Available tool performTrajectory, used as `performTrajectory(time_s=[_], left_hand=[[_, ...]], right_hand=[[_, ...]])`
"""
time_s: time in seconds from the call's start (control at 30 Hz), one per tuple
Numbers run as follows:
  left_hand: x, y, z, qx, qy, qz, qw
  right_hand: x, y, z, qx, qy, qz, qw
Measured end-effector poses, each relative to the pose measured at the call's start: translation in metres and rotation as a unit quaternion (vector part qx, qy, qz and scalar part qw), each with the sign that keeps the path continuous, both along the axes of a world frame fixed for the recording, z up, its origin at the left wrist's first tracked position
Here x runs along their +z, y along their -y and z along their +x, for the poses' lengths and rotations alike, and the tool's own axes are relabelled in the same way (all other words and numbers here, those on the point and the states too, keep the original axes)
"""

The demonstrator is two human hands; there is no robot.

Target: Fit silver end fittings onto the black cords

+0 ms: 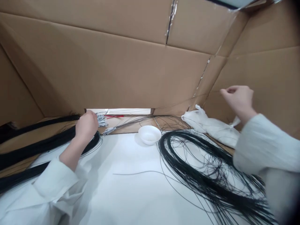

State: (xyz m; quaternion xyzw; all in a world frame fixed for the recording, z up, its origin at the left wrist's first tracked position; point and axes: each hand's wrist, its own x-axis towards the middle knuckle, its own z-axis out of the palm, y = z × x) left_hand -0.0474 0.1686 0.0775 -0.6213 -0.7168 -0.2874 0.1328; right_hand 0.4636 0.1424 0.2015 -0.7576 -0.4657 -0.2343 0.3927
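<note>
My right hand (240,98) is raised at the right, with thumb and fingers pinched on a thin dark strand. The strand (201,94) runs faintly down to the left, towards the slot in the cardboard. Over the left bundles of black strands (61,137), my left hand (86,126) is closed with its back towards me; whatever its fingers hold is hidden. Just right of that hand lie several black-and-white striped ends (102,120) and a red strip (113,116). Another striped end (109,131) lies a little nearer, with thin strands fanning out to the right.
A white bowl (150,135) stands on the white surface (122,200). To its right lies a big looped bundle of black strands (194,170) with loose ends. White plastic bags (211,126) rest behind it. Cardboard walls (105,68) enclose the back and sides.
</note>
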Motion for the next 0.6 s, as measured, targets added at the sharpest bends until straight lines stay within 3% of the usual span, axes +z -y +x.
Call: performTrajectory(time_s=[0.13,0.23,0.3,0.37,0.47,0.6], left_hand=[[-0.013,-0.023,0.027,-0.022,-0.012,-0.003,1.0],[-0.023,-0.03,0.042,-0.044,-0.036,-0.028,0.998],[-0.028,-0.031,0.047,-0.079,-0.063,-0.057,0.993],[-0.034,-0.033,0.049,-0.109,-0.086,-0.084,0.987],[-0.043,-0.037,0.048,-0.135,-0.112,-0.103,0.979],[-0.05,-0.041,0.048,-0.151,-0.134,-0.117,0.972]], right_hand=[[-0.017,-0.05,-0.036,-0.004,-0.008,-0.014,1.0],[-0.039,-0.071,-0.053,0.014,0.004,-0.099,0.995],[-0.05,-0.072,-0.054,0.029,0.031,-0.155,0.987],[-0.053,-0.058,-0.045,0.045,0.057,-0.193,0.979],[-0.048,-0.016,-0.021,0.089,0.073,-0.259,0.959],[-0.053,0.059,0.006,0.216,0.048,-0.373,0.901]])
